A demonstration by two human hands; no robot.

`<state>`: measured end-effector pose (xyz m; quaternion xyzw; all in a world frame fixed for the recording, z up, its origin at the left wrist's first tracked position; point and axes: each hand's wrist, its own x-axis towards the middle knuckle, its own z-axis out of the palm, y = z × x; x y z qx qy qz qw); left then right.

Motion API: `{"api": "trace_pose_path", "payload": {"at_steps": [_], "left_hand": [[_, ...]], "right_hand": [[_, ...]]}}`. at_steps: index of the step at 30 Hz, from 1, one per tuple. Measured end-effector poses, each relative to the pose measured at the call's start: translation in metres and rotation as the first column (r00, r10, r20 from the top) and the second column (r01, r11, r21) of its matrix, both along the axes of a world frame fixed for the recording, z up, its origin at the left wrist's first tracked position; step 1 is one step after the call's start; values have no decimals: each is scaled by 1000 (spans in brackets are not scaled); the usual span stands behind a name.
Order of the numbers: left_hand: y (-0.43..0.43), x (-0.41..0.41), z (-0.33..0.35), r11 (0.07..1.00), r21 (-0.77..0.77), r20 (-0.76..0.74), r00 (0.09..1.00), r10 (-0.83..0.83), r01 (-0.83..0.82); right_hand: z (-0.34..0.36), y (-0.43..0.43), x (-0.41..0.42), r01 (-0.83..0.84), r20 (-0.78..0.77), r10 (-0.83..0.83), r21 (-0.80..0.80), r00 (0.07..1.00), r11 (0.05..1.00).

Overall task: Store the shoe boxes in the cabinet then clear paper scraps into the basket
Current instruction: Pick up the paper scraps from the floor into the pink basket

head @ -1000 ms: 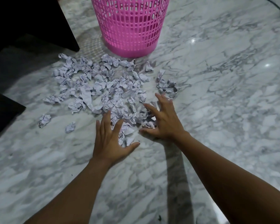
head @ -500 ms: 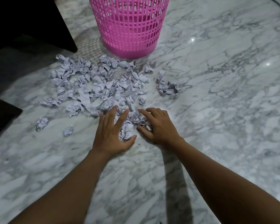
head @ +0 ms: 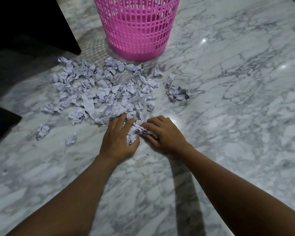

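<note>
Many crumpled paper scraps (head: 106, 92), marble floor (head: 228, 116)

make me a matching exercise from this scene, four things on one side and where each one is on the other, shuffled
Things:
1. pink basket
2. bunch of scraps
3. small cluster of scraps
4. two stray scraps

Places:
A. apart from the main pile, on its right
B. pressed between the left hand and right hand
C. standing upright beyond the pile
D. alone on the marble floor, left of the hands

Pairs: 1-C, 2-B, 3-A, 4-D
</note>
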<state>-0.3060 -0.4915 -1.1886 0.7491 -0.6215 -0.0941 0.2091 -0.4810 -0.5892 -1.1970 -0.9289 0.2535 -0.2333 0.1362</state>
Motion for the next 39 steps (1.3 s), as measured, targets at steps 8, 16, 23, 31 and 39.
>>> {"api": "trace_pose_path", "payload": {"at_steps": [8, 16, 23, 31, 39], "left_hand": [[-11, -3, -8, 991, -127, 8, 999, -35, 36], [-23, -3, -4, 992, -122, 35, 999, 28, -23], [-27, -3, 3, 993, -89, -69, 995, 73, -79], [-32, -5, 14, 990, -87, -142, 985, 99, -112], [-51, -1, 36, 961, 6, -301, 916, 265, -276]], "right_hand": [[-4, 3, 6, 165, 100, -174, 94, 980, 982], [8, -4, 15, 333, 168, -432, 417, 886, 845], [23, -8, 10, 421, 74, -609, 657, 789, 625], [37, -7, 3, 408, 82, -650, 718, 755, 564], [76, -32, -7, 615, -18, -732, 557, 681, 558]]}}
